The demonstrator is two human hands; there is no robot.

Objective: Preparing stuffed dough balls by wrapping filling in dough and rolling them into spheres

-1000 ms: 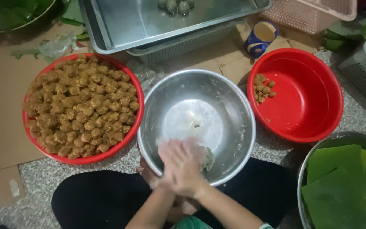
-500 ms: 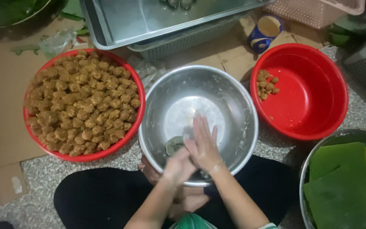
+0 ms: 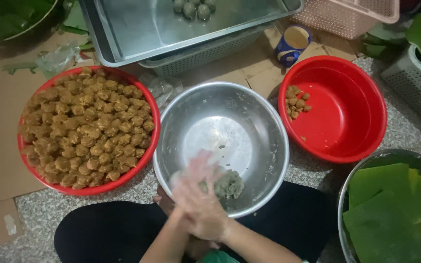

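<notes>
Hands: the person is pressing the right hand (image 3: 201,207) flat on top of the left hand (image 3: 169,202), palm to palm, over the near rim of the steel bowl (image 3: 264,122). Both are blurring with motion.
Grip: I cannot tell whether anything is sitting between the palms; the fingers are lying stretched out rather than curled, and the left hand is mostly hiding under the right.
Dough: a greenish-grey lump of dough (image 3: 229,184) is lying in the bottom of the steel bowl, at its near side, just beside the hands and partly covered by the fingertips.
Steel bowl: it is sitting on the speckled floor right in front of the person's knees, between the two red basins, its polished inside shining.
Left basin: a red basin (image 3: 154,124) is standing to the left, touching the steel bowl, and brimming with brown filling balls (image 3: 86,129).
Right basin: a second red basin (image 3: 361,109) is standing to the right, holding only a few brown balls (image 3: 296,101) against its left wall.
Far side: a metal tray (image 3: 137,34) is resting on a grey basket and carrying a few green balls (image 3: 191,8) at its far edge; a blue cup (image 3: 293,44) is standing on cardboard beside it.
Near right: a pot of cut green leaves (image 3: 395,209) is sitting by the person's right knee.
</notes>
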